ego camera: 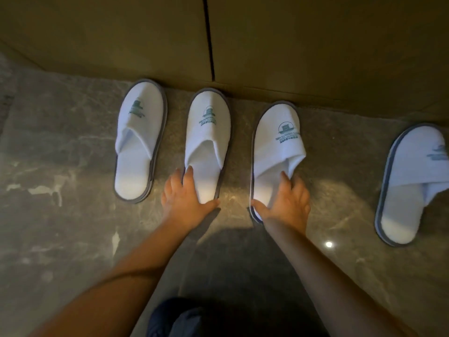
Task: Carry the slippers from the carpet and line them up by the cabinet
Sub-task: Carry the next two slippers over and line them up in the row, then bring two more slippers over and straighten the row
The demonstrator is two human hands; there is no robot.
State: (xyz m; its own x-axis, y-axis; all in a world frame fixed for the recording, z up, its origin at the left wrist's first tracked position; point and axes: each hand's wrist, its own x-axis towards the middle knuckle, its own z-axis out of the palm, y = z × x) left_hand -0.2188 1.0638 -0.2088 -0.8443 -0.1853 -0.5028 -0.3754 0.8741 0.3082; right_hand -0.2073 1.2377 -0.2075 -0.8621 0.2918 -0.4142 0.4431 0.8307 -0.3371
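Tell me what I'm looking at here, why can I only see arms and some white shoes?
The camera sits on a person's head and looks down, so you see only their two bare arms and a bit of dark clothing at the bottom. There is no robot here. On the stone floor lie four white slippers with grey edges, toes pointing at a brown cabinet. The left hand rests on the heel of the second slipper, fingers along its edge. The right hand grips the heel of the third slipper, which is tipped up on its side a little. The far-left slipper and the far-right slipper lie untouched. The person seems to be setting them in a row.
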